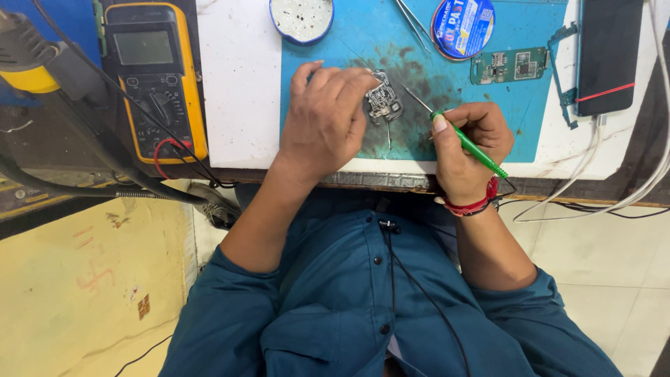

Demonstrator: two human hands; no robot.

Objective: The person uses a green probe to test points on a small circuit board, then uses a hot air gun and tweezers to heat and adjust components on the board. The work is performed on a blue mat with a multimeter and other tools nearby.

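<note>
On the blue work mat (363, 42), near its front edge, lies a small silvery circuit board (384, 102), partly covered by the fingertips of the left hand (324, 122); how much of the board runs under those fingers cannot be made out, and its fine parts are too small to read. That hand lies palm down, fingers curled close together and pressing on the board's left side, thumb hidden beneath. Just right of the board, the right hand (466, 150) is closed in a pen grip around a green-handled tool (471, 148), whose thin metal tip (412, 98) slants toward the board and ends right beside it; whether tip and board actually touch is not clear. A red thread band (474, 204) circles the right wrist.

Toward the far side of the mat, a round white tin (301, 17) and a round blue tin (462, 26) are both cut off by the top of the view, as are the tweezers (415, 24) between them. A green circuit board (508, 65) lies at the mat's right side, and beyond it a dark phone (607, 56) sits on the white table (241, 84). Left of the mat stands a yellow multimeter (153, 77), its leads trailing off the table's edge.
</note>
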